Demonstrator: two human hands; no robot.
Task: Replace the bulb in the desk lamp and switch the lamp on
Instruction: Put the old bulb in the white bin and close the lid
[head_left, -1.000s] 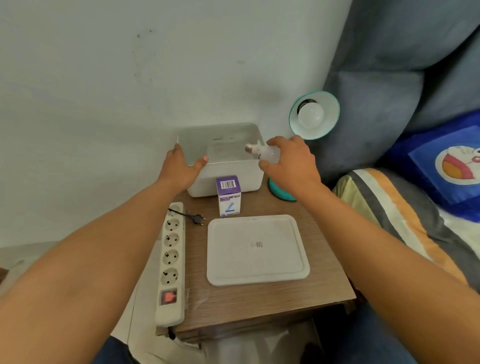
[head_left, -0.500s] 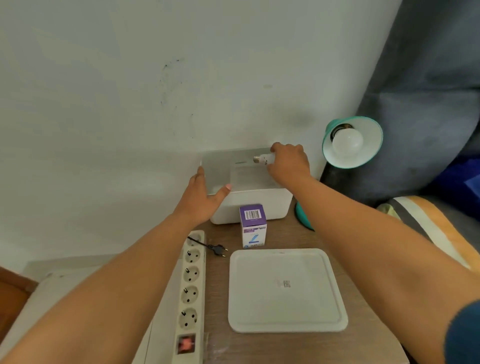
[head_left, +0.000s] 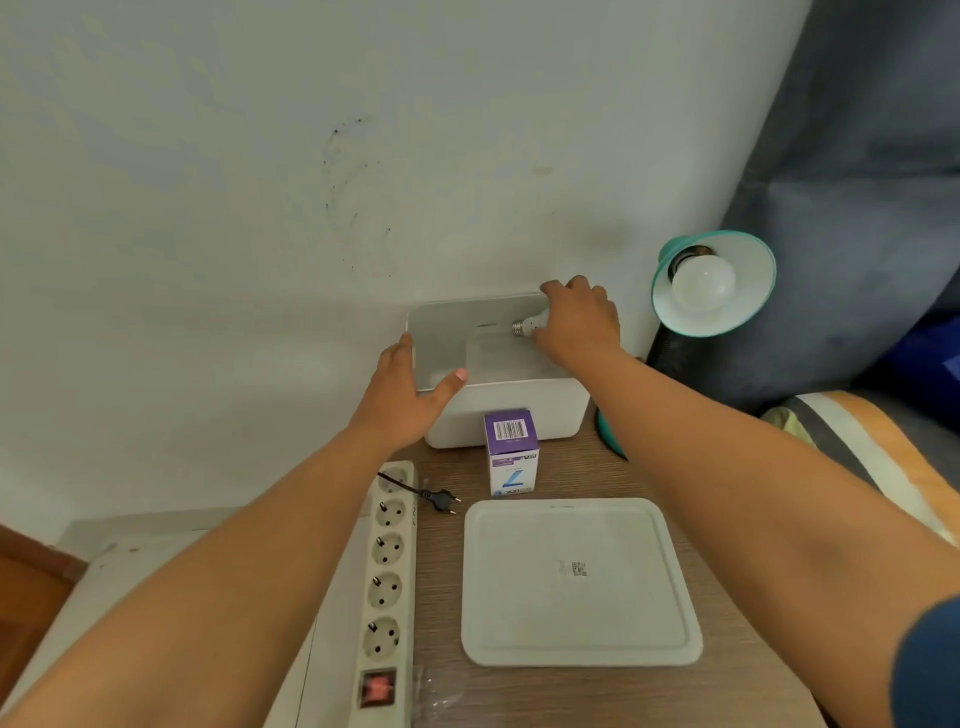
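My right hand (head_left: 579, 325) is closed around a white bulb (head_left: 527, 326), whose metal screw base points left, just inside the open white box (head_left: 514, 410) by the wall. My left hand (head_left: 410, 395) grips the box's front-left rim, thumb inside. The teal desk lamp (head_left: 737, 312) stands at the right, its shade facing me with a white bulb (head_left: 704, 283) in the socket. The lamp's black plug (head_left: 439, 500) lies loose on the table next to the power strip (head_left: 387, 587), whose red switch (head_left: 376, 688) is near me.
A purple and white bulb carton (head_left: 511, 452) stands in front of the box. The box's white lid (head_left: 576, 582) lies flat on the wooden table (head_left: 613, 696). Grey cushions and a striped blanket (head_left: 878, 457) crowd the right side. The wall is close behind.
My right hand has carried the bulb from the box's front right corner to over the box and lowered it inside. My left hand stays on the rim. My head has moved closer.
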